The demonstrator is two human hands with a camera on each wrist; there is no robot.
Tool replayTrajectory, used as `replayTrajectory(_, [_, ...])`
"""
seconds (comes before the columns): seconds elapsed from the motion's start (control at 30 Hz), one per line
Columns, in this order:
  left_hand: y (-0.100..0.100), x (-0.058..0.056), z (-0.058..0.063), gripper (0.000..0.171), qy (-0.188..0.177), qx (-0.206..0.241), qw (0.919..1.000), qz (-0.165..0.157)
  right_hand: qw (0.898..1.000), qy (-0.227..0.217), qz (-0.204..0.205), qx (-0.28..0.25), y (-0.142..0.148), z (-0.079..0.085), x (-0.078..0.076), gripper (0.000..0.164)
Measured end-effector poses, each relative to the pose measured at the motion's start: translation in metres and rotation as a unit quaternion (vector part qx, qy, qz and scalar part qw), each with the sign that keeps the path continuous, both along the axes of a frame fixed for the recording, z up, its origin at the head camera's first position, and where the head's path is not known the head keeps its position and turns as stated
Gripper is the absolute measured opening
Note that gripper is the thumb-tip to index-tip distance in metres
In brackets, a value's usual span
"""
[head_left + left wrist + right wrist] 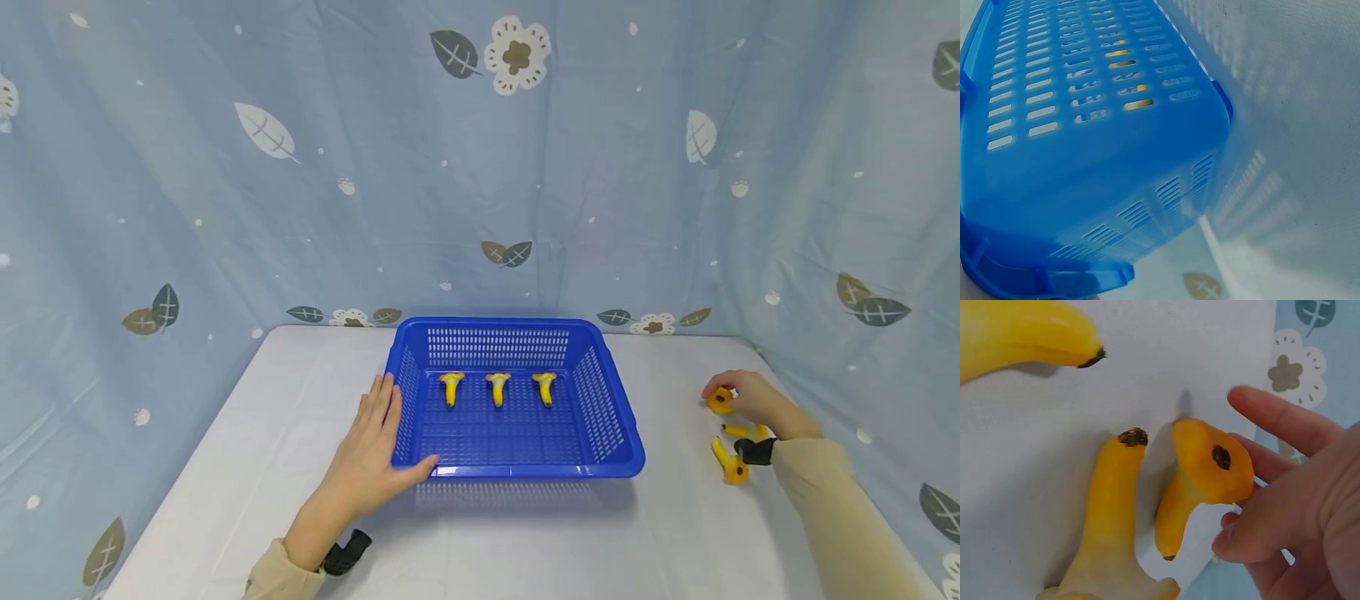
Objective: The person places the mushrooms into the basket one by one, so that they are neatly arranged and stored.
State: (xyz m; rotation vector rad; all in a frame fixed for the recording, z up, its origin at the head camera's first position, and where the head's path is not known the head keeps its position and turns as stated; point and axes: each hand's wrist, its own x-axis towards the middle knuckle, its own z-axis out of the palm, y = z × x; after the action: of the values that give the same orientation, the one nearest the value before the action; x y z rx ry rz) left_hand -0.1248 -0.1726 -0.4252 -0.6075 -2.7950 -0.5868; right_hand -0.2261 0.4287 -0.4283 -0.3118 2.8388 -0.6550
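Observation:
My left hand [366, 462] rests on the left side of a blue plastic basket [525, 472], fingers straight along the left rim and thumb at the front rim. Three yellow mushroom-shaped pieces [498, 390] lie in a row inside. On the right, my right hand [761, 404] reaches around another yellow mushroom-shaped piece [1213, 465] with a dark spot on its cap. Its index finger stands apart from the cap, while the thumb and another finger are close at the cap's edge. Two similar pieces, one upper left [1029, 340] and one lower [1107, 531], lie beside it.
A white table [300, 400] carries everything. Blue curtain [390, 167] with leaf and flower prints hangs behind and along both sides. Black bands [347, 552] show at the wrists, near the beige sleeves.

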Motion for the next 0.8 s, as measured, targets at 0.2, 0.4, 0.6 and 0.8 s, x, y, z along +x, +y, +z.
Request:
replayTrajectory(0.2, [0.0002,0.0004,0.0003,0.112,0.000,-0.001,1.0000,0.001,1.000,-0.013,-0.025,0.007,-0.0001,-0.0033,-0.0011,0.033])
replayTrajectory(0.4, [0.0007,0.0003,0.0004,0.112,-0.003,-0.003,1.0000,0.005,0.999,-0.012,-0.029,0.022,0.0025,-0.0053,-0.0034,0.038])
replayTrajectory(0.6, [0.0007,-0.0001,-0.0003,0.112,-0.001,-0.003,1.0000,0.003,0.999,-0.022,-0.040,0.020,0.0016,-0.0026,-0.0028,0.036])
replayTrajectory(0.8, [0.0002,-0.0001,-0.0014,0.114,0.004,-0.006,1.0000,0.005,0.997,-0.049,-0.060,0.015,0.0002,0.0021,-0.0047,0.031])
